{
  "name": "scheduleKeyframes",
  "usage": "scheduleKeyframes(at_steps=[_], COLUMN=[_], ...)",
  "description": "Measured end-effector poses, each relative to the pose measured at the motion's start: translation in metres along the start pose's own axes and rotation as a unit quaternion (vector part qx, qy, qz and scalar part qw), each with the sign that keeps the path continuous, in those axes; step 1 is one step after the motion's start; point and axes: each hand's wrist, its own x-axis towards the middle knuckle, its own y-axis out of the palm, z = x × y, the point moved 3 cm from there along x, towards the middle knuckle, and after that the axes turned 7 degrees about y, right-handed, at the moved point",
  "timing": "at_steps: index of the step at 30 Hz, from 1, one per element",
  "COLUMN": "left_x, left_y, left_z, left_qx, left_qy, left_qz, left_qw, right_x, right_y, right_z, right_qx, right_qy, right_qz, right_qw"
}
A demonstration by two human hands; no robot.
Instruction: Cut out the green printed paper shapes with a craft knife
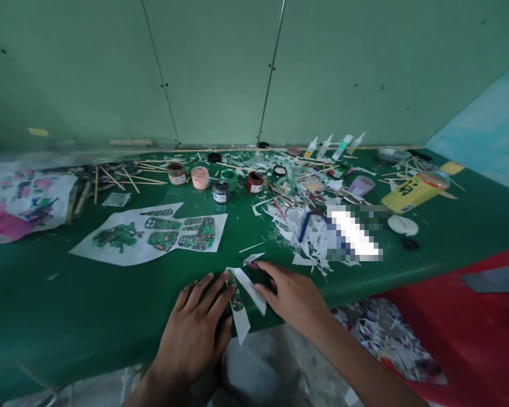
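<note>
My left hand (195, 328) lies flat on the green table (46, 316) near its front edge, fingers stretched out, fingertips pressing on a small white paper cut-out (242, 299) with a green printed figure. My right hand (294, 297) rests beside it on the right, fingers extended against the same paper strip, which overhangs the table edge. A thin red item shows by my right fingertips; I cannot make it out.
A printed sheet of green figures (152, 233) lies ahead left. Several small paint jars (220, 191) stand mid-table. A heap of paper scraps (305, 223), sticks (119, 178), a yellow bottle (411, 192), glue tubes (335, 147). Red chair (462, 328) at right.
</note>
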Motion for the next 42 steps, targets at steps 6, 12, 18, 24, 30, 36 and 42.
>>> scheduleKeyframes(at_steps=[6,12,18,24,30,36,42], left_x=[0.008,0.006,0.006,0.006,0.005,0.008,0.01], left_y=[-0.001,0.004,0.004,0.004,0.003,0.002,0.001], left_z=[0.017,0.022,0.021,0.022,0.022,0.021,0.018], left_qx=[-0.079,-0.079,-0.084,-0.082,-0.073,-0.072,-0.067], left_qy=[-0.018,-0.004,-0.005,-0.008,-0.006,-0.002,-0.016], left_qz=[0.037,0.041,0.032,0.035,0.032,0.028,0.012], left_qw=[0.996,0.996,0.996,0.996,0.997,0.997,0.998], right_x=[0.0,0.008,0.008,0.008,0.008,0.007,0.001], right_y=[-0.003,0.006,0.006,0.005,0.005,0.002,-0.009], right_z=[-0.004,-0.001,-0.002,0.0,0.002,0.009,0.002], right_qx=[0.008,-0.043,-0.056,-0.056,-0.08,-0.178,-0.232], right_qy=[-0.099,-0.153,-0.175,-0.178,-0.187,-0.241,-0.258], right_qz=[-0.028,-0.027,-0.031,-0.038,-0.041,-0.044,0.0], right_qw=[0.995,0.987,0.982,0.982,0.978,0.953,0.938])
